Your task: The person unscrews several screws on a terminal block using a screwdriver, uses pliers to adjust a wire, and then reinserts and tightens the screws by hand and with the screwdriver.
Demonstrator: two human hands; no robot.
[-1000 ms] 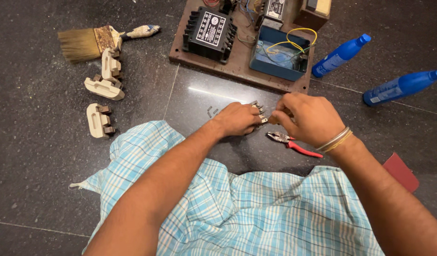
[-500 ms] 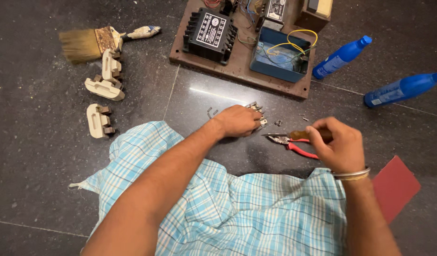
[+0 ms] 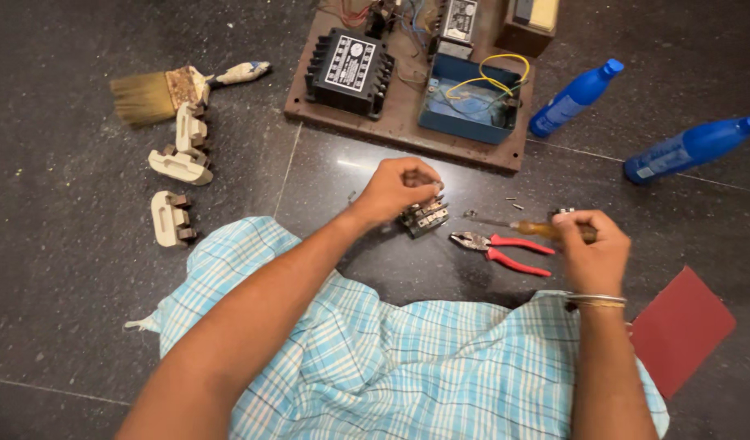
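Observation:
My left hand (image 3: 401, 187) grips a small dark electrical part with brass contacts (image 3: 425, 217) that rests on the dark stone floor. My right hand (image 3: 591, 248) is closed around the amber handle of a screwdriver (image 3: 528, 229), whose metal shaft points left toward the part. Red-handled pliers (image 3: 505, 247) lie on the floor between my two hands, just below the screwdriver shaft. A few tiny screws (image 3: 513, 203) lie scattered above the screwdriver.
A brown board (image 3: 407, 134) with a black transformer (image 3: 347, 73) and a blue open box with yellow wire (image 3: 469, 108) sits ahead. Two blue bottles (image 3: 574, 98) (image 3: 691, 148) lie right. A paintbrush (image 3: 167, 88) and cream ceramic fuse holders (image 3: 179, 165) lie left. A red sheet (image 3: 683, 327) lies lower right.
My right hand left the small part, moved right past the pliers and picked up the screwdriver. My left hand stayed on the part.

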